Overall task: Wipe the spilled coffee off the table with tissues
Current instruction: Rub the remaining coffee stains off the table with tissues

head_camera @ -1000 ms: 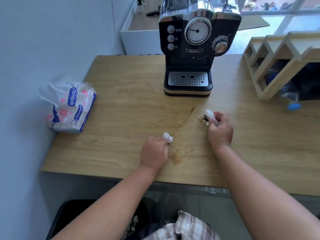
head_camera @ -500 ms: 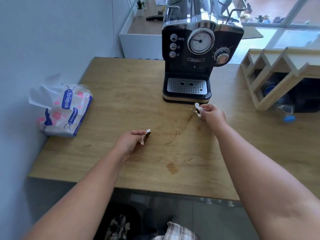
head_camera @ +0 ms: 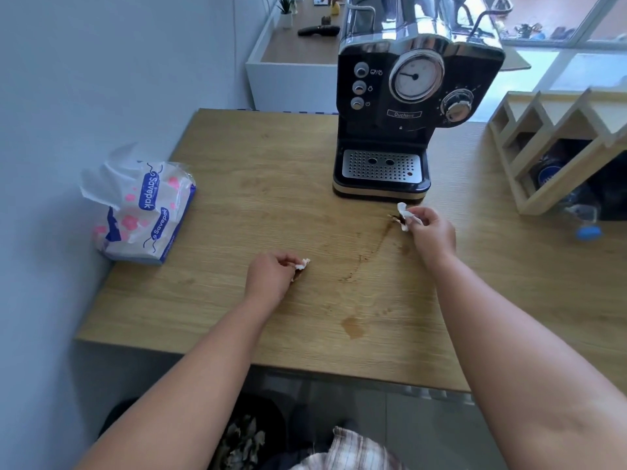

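The right hand (head_camera: 432,234) is gripping a stained tissue (head_camera: 403,213) in closed fingers, pressing it on the desk (head_camera: 237,198) just in front of the coffee machine (head_camera: 407,106), at the front right corner of its base. A thin coffee streak (head_camera: 369,252) is running from that tissue away from the machine, toward the near desk edge. Further from the machine along the same line, a pale coffee patch (head_camera: 353,327) is lying near the desk's front edge. The left hand (head_camera: 271,276) is closed around a second wad (head_camera: 301,265), white with a brown tip, resting well in front of the machine and to the left of the streak. A tissue pack (head_camera: 146,212) is sitting far left of the machine, against the wall, with a sheet sticking out. A wooden rack (head_camera: 556,144) is standing right of the machine.
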The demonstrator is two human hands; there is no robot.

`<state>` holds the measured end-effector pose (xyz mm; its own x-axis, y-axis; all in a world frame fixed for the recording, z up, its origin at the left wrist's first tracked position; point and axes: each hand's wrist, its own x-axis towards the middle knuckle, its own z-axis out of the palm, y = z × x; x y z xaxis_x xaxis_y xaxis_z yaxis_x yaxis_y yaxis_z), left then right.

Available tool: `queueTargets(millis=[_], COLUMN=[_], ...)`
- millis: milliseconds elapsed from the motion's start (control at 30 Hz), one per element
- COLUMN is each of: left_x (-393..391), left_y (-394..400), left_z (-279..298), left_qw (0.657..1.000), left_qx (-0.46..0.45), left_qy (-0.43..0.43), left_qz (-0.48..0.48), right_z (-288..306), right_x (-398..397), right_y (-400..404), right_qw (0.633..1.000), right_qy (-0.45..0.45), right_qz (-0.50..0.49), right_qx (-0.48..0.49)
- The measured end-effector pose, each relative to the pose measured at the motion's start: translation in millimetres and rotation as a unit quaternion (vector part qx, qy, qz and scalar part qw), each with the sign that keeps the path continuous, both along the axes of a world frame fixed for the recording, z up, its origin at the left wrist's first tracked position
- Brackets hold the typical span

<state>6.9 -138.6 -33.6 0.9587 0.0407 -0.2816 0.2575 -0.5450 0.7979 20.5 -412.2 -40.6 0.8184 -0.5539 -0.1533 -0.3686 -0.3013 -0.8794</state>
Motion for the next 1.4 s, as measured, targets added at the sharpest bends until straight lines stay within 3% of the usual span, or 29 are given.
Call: queueTargets(millis=[100, 233, 433, 533, 833, 967, 1100, 1267, 1400], left_x=[-18, -30, -24, -18, -10, -14, -19, -20, -25], left_y=[5, 19, 41, 45, 37, 30, 29, 26, 28], left_z=[-6, -13, -11, -13, -17, -19, -28, -32, -34], left_qw=[0.993, 0.983, 0.959, 0.949, 0.971, 0.974, 0.987, 0.971, 0.965], left_qx=[0.044, 0.085, 0.136, 0.156, 0.096, 0.067, 0.042, 0.142, 0.159], left_qy=[-0.097, -0.144, -0.109, -0.113, -0.137, -0.169, -0.143, -0.168, -0.192], left_qz=[-0.042, -0.072, -0.221, -0.250, -0.169, -0.137, -0.067, -0.091, -0.082], right_z=[-1, -2, -3, -2, -2, -1, -1, -10, -16], right_x=[0, -1, 4, 11, 23, 16, -6, -48, -75], right_y=[0, 0, 0, 0, 1, 8, 27, 57, 62], right_qw=[1.000, 1.000, 1.000, 0.998, 0.989, 0.984, 0.968, 0.942, 0.920], right_qy=[-0.004, -0.003, 0.008, 0.024, 0.075, 0.053, 0.015, -0.035, -0.050], right_qz=[0.000, 0.000, -0.010, -0.007, 0.039, 0.086, 0.149, 0.215, 0.275], right_qx=[-0.002, -0.002, -0.014, -0.051, -0.122, -0.150, -0.202, -0.255, -0.274])
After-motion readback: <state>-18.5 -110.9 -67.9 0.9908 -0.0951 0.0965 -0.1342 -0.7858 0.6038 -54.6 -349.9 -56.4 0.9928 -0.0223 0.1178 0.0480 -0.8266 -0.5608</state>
